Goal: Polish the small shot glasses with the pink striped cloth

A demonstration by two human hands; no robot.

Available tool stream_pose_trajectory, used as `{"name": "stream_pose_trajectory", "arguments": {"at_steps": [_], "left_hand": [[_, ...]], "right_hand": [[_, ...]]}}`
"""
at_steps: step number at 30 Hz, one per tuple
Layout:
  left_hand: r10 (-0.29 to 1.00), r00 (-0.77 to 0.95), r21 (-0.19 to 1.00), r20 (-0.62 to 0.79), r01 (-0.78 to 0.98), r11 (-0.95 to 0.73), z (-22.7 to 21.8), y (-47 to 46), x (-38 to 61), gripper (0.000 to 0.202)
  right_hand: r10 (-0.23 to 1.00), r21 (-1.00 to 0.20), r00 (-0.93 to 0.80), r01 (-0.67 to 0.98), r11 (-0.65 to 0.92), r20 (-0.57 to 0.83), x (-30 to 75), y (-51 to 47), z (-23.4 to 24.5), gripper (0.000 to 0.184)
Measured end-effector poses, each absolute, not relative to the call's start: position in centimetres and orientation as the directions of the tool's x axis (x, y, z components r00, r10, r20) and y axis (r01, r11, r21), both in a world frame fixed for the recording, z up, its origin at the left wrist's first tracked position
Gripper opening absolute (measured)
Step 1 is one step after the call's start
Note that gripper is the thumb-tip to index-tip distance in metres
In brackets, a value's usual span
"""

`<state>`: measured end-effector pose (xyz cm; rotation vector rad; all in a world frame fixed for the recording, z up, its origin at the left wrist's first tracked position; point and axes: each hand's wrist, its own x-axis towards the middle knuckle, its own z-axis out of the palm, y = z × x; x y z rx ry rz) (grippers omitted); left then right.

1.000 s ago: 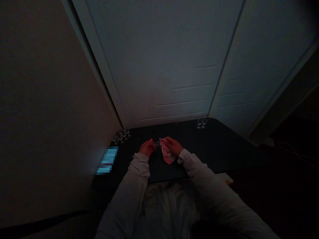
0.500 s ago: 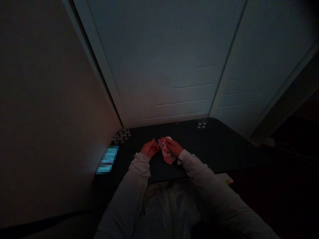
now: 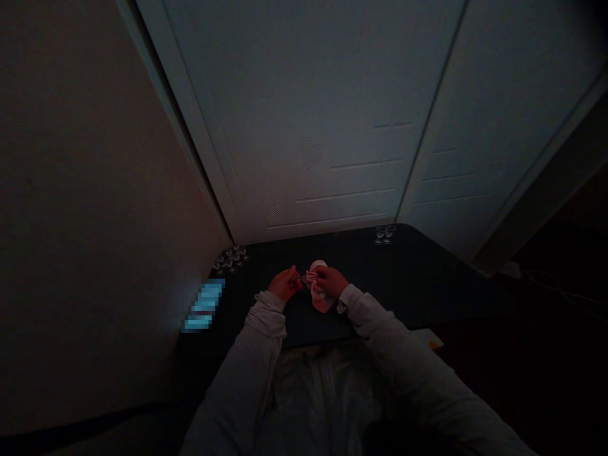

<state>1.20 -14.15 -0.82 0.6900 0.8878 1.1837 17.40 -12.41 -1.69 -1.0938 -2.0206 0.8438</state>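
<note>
In the dim head view, my left hand [image 3: 285,284] is closed around a small clear glass [image 3: 303,278], mostly hidden by the fingers. My right hand [image 3: 331,282] is closed on a pale cloth [image 3: 322,301], bunched against the glass's right end. A loose corner of the cloth hangs below the right hand, and another fold shows above it. Both hands are close together over the dark table [image 3: 304,332].
Several small stemmed glasses [image 3: 232,258] stand at the table's back left corner. Two more stemmed glasses [image 3: 384,235] stand at the back right. A lit, blurred-out screen [image 3: 203,306] is at the left edge. A pale panelled door [image 3: 304,95] rises behind the table.
The right hand has turned and drawn the cloth tighter against the glass; the flap spread between the hands is now bunched. The left hand has barely moved.
</note>
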Motion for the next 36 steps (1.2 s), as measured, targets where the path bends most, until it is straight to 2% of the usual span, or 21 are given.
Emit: {"name": "stream_pose_trajectory", "arguments": {"at_steps": [6,14,25,36], "left_hand": [[0.971,0.133,0.862,-0.2,-0.447,0.239,-0.87,-14.19,1.21,0.023],[0.976,0.158,0.89,-0.15,-0.407,0.203,-0.82,-14.45,1.27,0.02],[0.977,0.161,0.909,-0.143,-0.37,0.194,-0.78,-14.4,1.34,0.019],[0.977,0.191,0.905,-0.1,-0.391,0.169,-0.86,-14.35,1.17,0.023]], "right_hand": [[0.867,-0.766,-0.417,0.452,0.457,0.272,17.5,-12.64,-1.47,0.015],[0.895,-0.82,-0.391,0.426,0.382,0.214,17.37,-12.57,-1.44,0.011],[0.863,-0.791,-0.436,0.42,0.445,0.254,17.32,-12.37,-1.5,0.017],[0.88,-0.766,-0.416,0.48,0.427,0.23,17.28,-12.79,-1.1,0.018]]}}
